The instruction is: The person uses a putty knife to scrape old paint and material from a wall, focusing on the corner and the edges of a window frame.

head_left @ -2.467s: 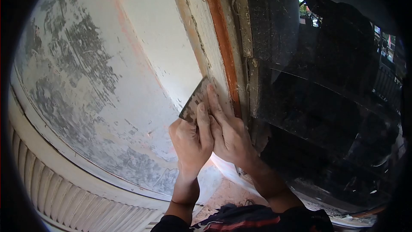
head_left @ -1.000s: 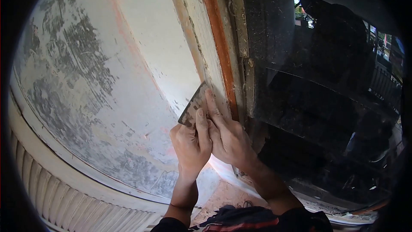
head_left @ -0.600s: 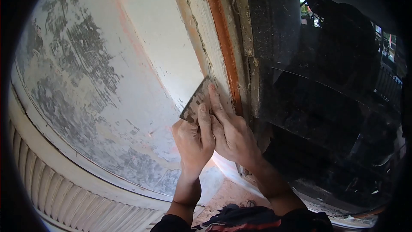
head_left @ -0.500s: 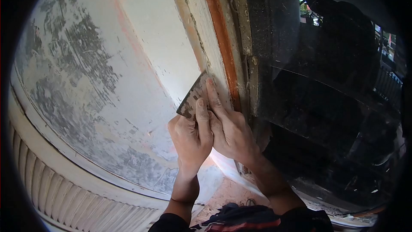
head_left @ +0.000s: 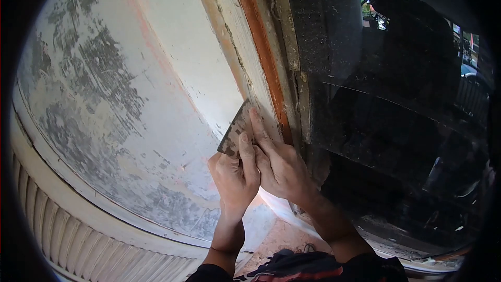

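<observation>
Both of my hands grip a flat putty scraper [head_left: 236,129], its thin blade blotched brown and grey. My left hand [head_left: 236,175] is closed around its lower part, thumb lying along the face. My right hand [head_left: 282,171] is closed beside it, index finger stretched up the blade toward the upper corner. The blade's long edge is against the white wall strip [head_left: 209,68], close to the door frame [head_left: 255,68]. My fingers hide the lower end of the scraper.
A grey-patched wall panel [head_left: 99,83] spreads to the left, with slatted louvres [head_left: 78,235] below it. An orange-brown strip [head_left: 263,52] runs down the frame. Dark reflective glass [head_left: 386,120] stands at right, and a dusty reddish floor [head_left: 284,235] lies below.
The scraper and both hands have moved slightly down in view, still together. The camera view has shifted a little, so the frame and glass appear further left.
</observation>
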A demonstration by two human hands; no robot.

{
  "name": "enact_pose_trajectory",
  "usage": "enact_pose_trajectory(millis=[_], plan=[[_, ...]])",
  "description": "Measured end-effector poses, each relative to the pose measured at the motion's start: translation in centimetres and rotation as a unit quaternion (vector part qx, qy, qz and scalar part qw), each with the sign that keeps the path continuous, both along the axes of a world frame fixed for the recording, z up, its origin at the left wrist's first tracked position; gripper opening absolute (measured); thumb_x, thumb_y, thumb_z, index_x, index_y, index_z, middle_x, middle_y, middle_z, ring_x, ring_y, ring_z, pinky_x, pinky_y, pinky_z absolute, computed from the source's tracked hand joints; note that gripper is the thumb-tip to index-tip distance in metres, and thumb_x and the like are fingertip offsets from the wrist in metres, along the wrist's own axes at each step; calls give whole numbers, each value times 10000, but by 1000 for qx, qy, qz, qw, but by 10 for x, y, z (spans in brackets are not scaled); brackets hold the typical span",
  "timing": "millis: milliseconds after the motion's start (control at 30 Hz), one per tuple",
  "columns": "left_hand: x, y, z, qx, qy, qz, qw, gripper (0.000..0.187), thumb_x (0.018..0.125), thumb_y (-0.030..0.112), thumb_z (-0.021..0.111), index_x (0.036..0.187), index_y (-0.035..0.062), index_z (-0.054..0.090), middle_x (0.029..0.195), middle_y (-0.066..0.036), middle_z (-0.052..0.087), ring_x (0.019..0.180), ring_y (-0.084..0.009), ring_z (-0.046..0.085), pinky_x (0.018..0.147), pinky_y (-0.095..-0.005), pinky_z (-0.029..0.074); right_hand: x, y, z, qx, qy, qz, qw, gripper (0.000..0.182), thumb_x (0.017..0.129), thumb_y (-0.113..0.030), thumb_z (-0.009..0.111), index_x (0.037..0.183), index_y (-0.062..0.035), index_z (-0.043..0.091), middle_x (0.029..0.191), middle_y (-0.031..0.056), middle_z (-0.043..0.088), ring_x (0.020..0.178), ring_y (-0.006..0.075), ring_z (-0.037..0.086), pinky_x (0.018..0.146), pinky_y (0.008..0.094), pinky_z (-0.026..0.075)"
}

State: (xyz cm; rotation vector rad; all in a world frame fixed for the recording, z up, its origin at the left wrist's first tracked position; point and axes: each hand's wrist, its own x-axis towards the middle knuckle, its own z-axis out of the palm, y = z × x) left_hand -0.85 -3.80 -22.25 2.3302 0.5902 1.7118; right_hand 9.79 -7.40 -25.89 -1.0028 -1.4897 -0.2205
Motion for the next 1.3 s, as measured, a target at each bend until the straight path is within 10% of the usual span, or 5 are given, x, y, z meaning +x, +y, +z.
enact_pose_trajectory(millis=[200, 267, 967, 1033, 1300], plan=[[0, 0, 9, 29, 10, -14, 999, 245, 936, 47, 539, 711, -38, 583, 557, -196, 537, 439, -330, 528, 433, -362, 383, -2, 3, 5, -3, 4, -4, 1000, 637, 940, -136, 493, 1491, 17, 213, 907, 296, 629, 728, 428, 651, 644, 465, 523], [4, -4, -1, 11, -34, -8, 999, 342, 969, 93, 508, 660, -47, 548, 495, -141, 493, 396, -190, 430, 435, -336, 315, -1, -1, 0, 24, 7, 1, 1000, 637, 940, -135, 494, 1491, 17, 213, 920, 304, 626, 736, 427, 653, 650, 467, 524], [6, -10, -2, 18, -48, 18, 999, 349, 968, 98, 515, 645, -31, 545, 514, -147, 509, 406, -205, 435, 440, -331, 325, 0, -7, 5, -43, 11, 16, 999, 535, 948, -70, 475, 1435, 77, 307, 1298, 355, 475, 924, 469, 640, 743, 429, 536], [4, -9, 5, 16, -32, 13, 999, 284, 956, 71, 522, 696, -33, 571, 544, -167, 531, 434, -258, 500, 443, -339, 358, 2, 6, 4, 82, -26, 2, 996, 632, 951, -153, 494, 1488, 30, 217, 802, 269, 622, 672, 419, 647, 621, 460, 509], [7, -9, 6, 12, -36, 23, 999, 364, 968, 99, 517, 633, -40, 536, 469, -140, 463, 375, -207, 411, 417, -336, 302, 2, 4, 3, 33, -4, 14, 999, 624, 950, -152, 495, 1485, 26, 227, 822, 256, 636, 681, 428, 645, 622, 462, 513]])
